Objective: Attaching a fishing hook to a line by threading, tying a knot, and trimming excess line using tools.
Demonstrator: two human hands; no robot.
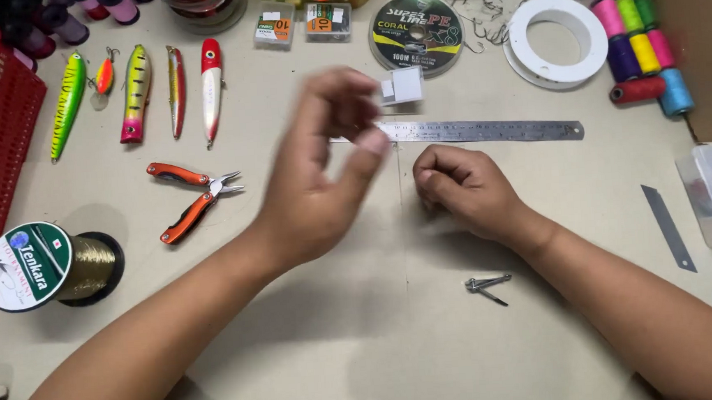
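**Hands meet just below the steel ruler**

Both forearms come in from the bottom edge and converge at mid-counter (365, 348). Left hand (321, 173) is raised and motion-blurred, fingers curled toward the thumb as if pinching; whether it grasps anything I cannot tell. Right hand (462, 185) rests on the counter in a loose fist; whether it pinches something I cannot tell either. A steel ruler (483, 130) lies just beyond both hands, its long axis running left to right, its left end just beside the left fingertips. Small metal clippers (486, 287) lie nearer the camera, beside the right forearm. Orange pliers (191, 200) sit left of the left hand.
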